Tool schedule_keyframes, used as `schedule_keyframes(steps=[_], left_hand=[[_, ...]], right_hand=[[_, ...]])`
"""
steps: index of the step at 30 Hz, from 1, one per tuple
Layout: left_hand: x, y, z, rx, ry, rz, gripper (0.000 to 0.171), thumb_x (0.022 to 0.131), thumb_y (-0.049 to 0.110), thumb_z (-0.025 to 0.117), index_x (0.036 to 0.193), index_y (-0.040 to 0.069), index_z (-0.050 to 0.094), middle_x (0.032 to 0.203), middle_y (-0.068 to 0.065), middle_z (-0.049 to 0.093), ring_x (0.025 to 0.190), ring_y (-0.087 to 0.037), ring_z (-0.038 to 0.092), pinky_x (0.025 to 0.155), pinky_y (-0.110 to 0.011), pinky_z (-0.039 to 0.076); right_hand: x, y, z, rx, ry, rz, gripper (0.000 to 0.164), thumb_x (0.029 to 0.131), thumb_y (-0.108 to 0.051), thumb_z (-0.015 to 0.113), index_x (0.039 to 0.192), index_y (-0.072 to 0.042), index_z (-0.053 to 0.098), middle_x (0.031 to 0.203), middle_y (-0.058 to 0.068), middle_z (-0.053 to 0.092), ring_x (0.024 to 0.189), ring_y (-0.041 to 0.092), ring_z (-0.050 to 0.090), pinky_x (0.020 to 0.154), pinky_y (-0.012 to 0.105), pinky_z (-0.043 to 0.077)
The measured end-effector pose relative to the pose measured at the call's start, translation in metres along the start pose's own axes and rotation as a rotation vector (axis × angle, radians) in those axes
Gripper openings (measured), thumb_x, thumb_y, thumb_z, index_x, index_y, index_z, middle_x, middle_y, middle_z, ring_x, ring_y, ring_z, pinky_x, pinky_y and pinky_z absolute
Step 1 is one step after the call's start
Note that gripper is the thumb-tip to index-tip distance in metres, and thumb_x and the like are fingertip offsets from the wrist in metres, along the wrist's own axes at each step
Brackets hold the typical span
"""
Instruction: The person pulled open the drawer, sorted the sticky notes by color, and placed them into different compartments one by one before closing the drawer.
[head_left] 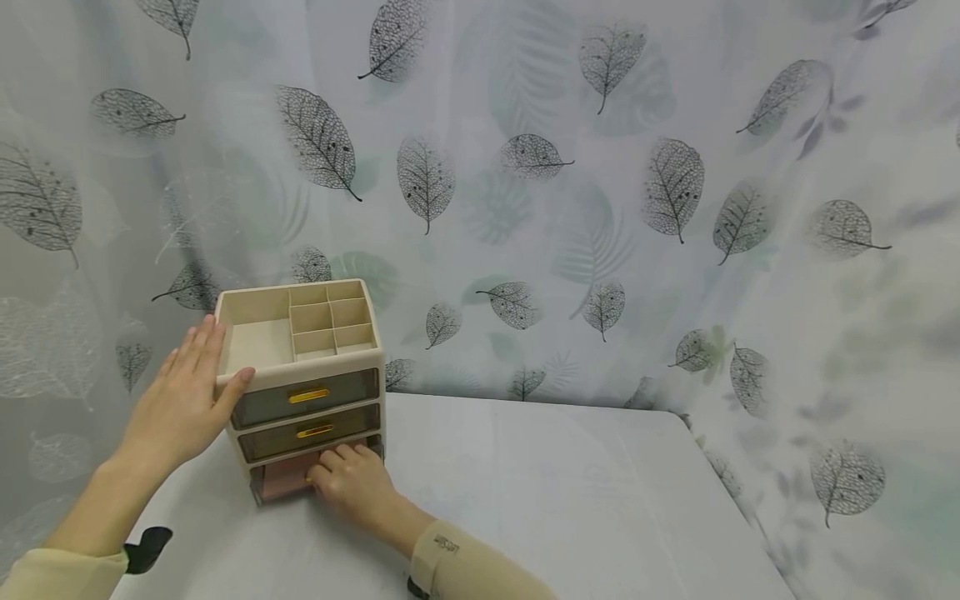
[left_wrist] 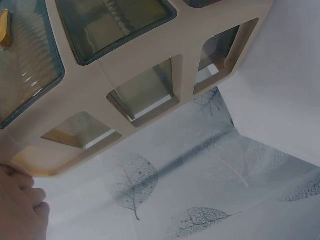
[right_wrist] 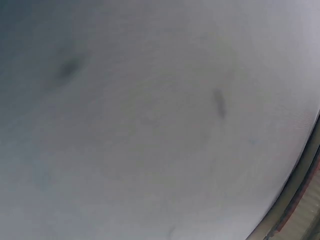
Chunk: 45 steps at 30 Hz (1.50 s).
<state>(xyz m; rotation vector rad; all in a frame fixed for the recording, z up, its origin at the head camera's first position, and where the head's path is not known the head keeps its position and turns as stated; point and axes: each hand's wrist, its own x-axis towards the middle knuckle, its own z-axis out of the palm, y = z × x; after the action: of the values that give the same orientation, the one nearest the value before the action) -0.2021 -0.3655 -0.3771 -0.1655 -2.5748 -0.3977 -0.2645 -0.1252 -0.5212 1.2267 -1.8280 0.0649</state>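
A cream desktop drawer organizer (head_left: 300, 367) stands on the white table, with an open compartment tray on top. Two dark see-through drawers with yellow handles are closed. The bottom drawer (head_left: 258, 486) is pulled out a little and a flat pink thing (head_left: 288, 475) shows in it. My left hand (head_left: 183, 396) rests with straight fingers against the organizer's left side, thumb at the front top corner. In the left wrist view its knuckles show beside the side frame. My right hand (head_left: 352, 483) grips the bottom drawer's front at its yellow handle, which the fingers mostly hide.
The white table (head_left: 570, 492) extends to the right of the organizer. A leaf-printed curtain (head_left: 480, 208) hangs behind the table and along its sides. Mostly blurred white surface fills the right wrist view.
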Motion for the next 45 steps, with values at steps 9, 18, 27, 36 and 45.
schedule_keyframes(steps=[9, 18, 27, 36, 45], left_hand=[[0.002, 0.002, 0.003, -0.006, 0.003, 0.009, 0.079, 0.111, 0.043, 0.043, 0.165, -0.004, 0.007, 0.172, -0.026, 0.003, 0.159, -0.044, 0.002, 0.130, -0.050, -0.004], [0.003, 0.003, 0.005, -0.006, 0.004, 0.012, 0.079, 0.112, 0.042, 0.043, 0.165, -0.004, 0.006, 0.173, -0.023, 0.000, 0.159, -0.044, 0.002, 0.130, -0.050, -0.003], [0.004, 0.004, 0.006, -0.006, 0.003, 0.009, 0.079, 0.112, 0.042, 0.042, 0.165, -0.004, 0.005, 0.172, -0.025, 0.001, 0.159, -0.044, 0.001, 0.130, -0.050, -0.004], [0.005, 0.003, 0.006, -0.015, -0.006, -0.002, 0.080, 0.112, 0.043, 0.041, 0.165, -0.003, 0.003, 0.173, -0.023, -0.002, 0.158, -0.045, 0.000, 0.129, -0.052, -0.003], [-0.002, -0.005, 0.005, -0.049, 0.003, -0.033, 0.083, 0.111, 0.043, 0.041, 0.165, 0.000, -0.005, 0.173, -0.016, -0.009, 0.159, -0.043, -0.004, 0.129, -0.052, -0.007]], right_hand=[[0.002, 0.000, 0.002, -0.009, -0.022, 0.068, 0.011, 0.096, -0.029, 0.074, 0.085, -0.029, 0.078, 0.083, -0.015, 0.070, 0.076, 0.003, 0.065, 0.062, 0.014, 0.052], [0.004, 0.002, 0.008, -0.064, -0.055, 0.108, 0.016, 0.100, -0.035, 0.070, 0.088, -0.030, 0.079, 0.086, -0.016, 0.072, 0.077, 0.003, 0.066, 0.065, 0.016, 0.055], [0.001, 0.003, 0.018, -0.073, -0.049, 0.113, 0.017, 0.102, -0.035, 0.068, 0.090, -0.030, 0.079, 0.088, -0.015, 0.072, 0.076, 0.004, 0.065, 0.063, 0.017, 0.055], [0.002, 0.006, 0.012, -0.056, -0.068, 0.118, 0.008, 0.097, -0.036, 0.074, 0.093, -0.030, 0.079, 0.089, -0.015, 0.071, 0.079, 0.004, 0.066, 0.067, 0.015, 0.055], [-0.009, 0.016, -0.021, 0.063, -0.136, 0.186, 0.021, 0.093, -0.042, 0.075, 0.108, -0.028, 0.078, 0.106, -0.013, 0.072, 0.095, 0.005, 0.068, 0.076, 0.015, 0.054]])
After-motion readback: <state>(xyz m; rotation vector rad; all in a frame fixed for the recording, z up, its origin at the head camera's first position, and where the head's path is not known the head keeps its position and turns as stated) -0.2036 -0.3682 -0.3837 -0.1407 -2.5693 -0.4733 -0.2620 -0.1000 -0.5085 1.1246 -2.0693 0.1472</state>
